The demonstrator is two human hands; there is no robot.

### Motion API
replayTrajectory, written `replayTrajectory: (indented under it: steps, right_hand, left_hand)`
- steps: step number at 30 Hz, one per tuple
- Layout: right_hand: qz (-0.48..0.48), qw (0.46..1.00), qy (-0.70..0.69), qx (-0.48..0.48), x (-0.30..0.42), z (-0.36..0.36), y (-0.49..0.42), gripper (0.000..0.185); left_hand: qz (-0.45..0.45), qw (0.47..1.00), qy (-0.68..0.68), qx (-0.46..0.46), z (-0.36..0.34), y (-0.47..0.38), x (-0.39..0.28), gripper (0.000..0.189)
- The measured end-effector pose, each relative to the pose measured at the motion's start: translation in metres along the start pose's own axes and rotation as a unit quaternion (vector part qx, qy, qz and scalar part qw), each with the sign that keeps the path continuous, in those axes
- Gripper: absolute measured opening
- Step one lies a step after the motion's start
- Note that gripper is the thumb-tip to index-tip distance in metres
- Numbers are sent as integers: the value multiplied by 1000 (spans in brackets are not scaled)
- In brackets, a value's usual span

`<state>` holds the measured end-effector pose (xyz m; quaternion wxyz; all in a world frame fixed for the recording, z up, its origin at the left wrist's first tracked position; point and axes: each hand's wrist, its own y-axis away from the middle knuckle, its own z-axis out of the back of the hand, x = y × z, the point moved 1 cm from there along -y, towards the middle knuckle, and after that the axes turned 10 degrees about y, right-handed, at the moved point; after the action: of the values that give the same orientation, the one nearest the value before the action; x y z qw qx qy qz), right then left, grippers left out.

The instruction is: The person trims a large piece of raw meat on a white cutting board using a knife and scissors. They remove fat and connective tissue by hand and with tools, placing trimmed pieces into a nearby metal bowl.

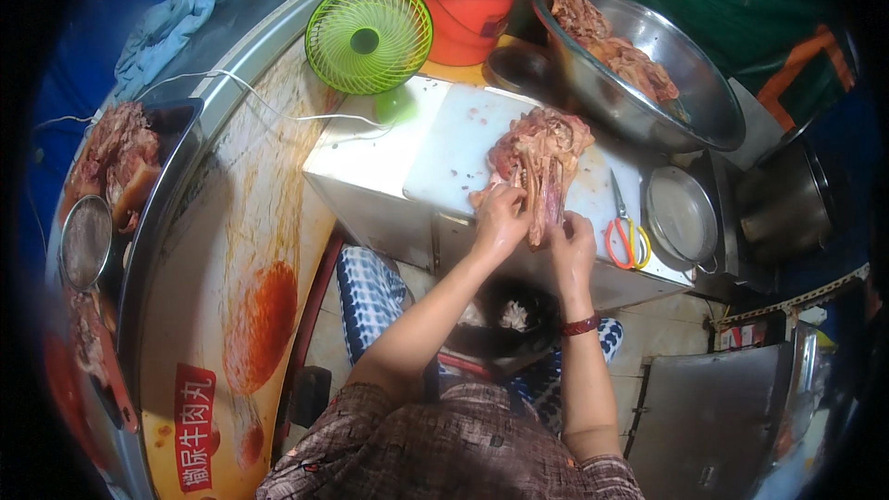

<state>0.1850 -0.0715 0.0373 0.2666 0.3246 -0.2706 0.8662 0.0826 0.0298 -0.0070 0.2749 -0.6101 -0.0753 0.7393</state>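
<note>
A large piece of meat on the bone [545,153], perhaps an animal head with a row of teeth, lies on a pale cutting board [444,146] with its narrow end toward me. My left hand [503,219] pinches the near left edge of the piece. On the opposite side, my right hand [574,239] has thumb and fingers on the narrow end. What exactly sits between the fingertips is partly hidden. Scissors [627,236] with red and yellow handles lie to the right of my right hand, blades pointing away.
Behind the board stand a green fan [364,42], a red bucket [465,14] and a steel basin [701,97] holding more meat. A round pan [680,212] sits right of the scissors. A meat tray [163,173] is far left. Below my hands is a dark tub [500,344] with scraps.
</note>
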Motion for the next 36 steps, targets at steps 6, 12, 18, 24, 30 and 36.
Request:
replayTrajectory:
  steps: [6,12,18,24,30,36]
  right_hand:
    - [11,1000,-6,1,-2,-7,-1,40]
    - [8,999,-27,43,-18,-13,-16,42]
    - [-33,990,-109,87,-31,-11,-19,41]
    - [-26,991,-116,69,-40,-20,-18,45]
    - [-30,989,-119,79,-38,-16,-15,46]
    - [-20,995,-82,61,-29,-8,-11,48]
  left_hand:
    - [22,999,34,14,1,2,-5,35]
    - [36,987,149,-38,4,16,-19,25]
    - [-95,995,-14,23,13,23,-27,15]
    - [-100,992,-34,67,16,24,-31,17]
    - [-36,986,14,160,19,9,-18,16]
    - [-85,987,3,135,18,12,-26,15]
